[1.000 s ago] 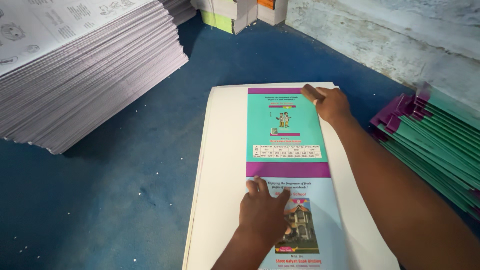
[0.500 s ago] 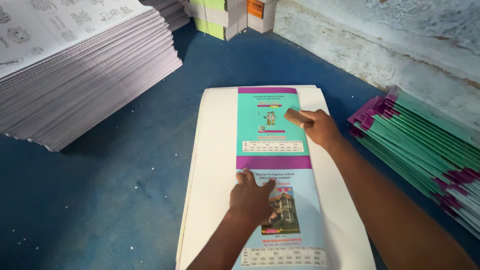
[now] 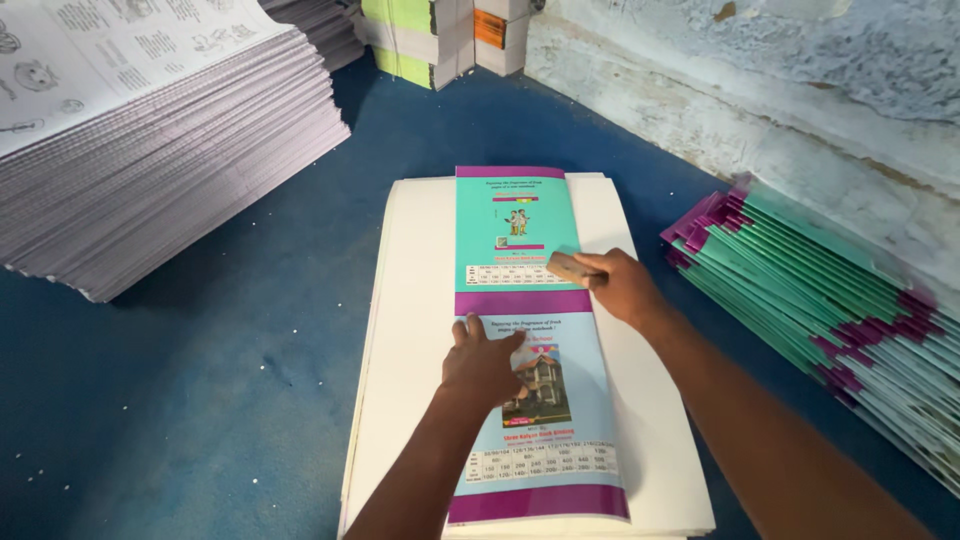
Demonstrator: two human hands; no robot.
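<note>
Here the left hand point(image 3: 480, 360) presses flat, fingers spread, on the printed cover sheet point(image 3: 520, 300); the right hand point(image 3: 622, 287) grips a small block point(image 3: 572, 268) on it.

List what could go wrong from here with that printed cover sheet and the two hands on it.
1. The left hand pins the printed cover sheet at only one spot near its middle. As the right hand presses a small block along the sheet's edge, the sheet might skew or wrinkle.
2. The sheet lies off-centre on the white paper stack, so any fold may come out crooked.
3. The right forearm passes close to the leaning pile of green covers and might nudge them.
</note>
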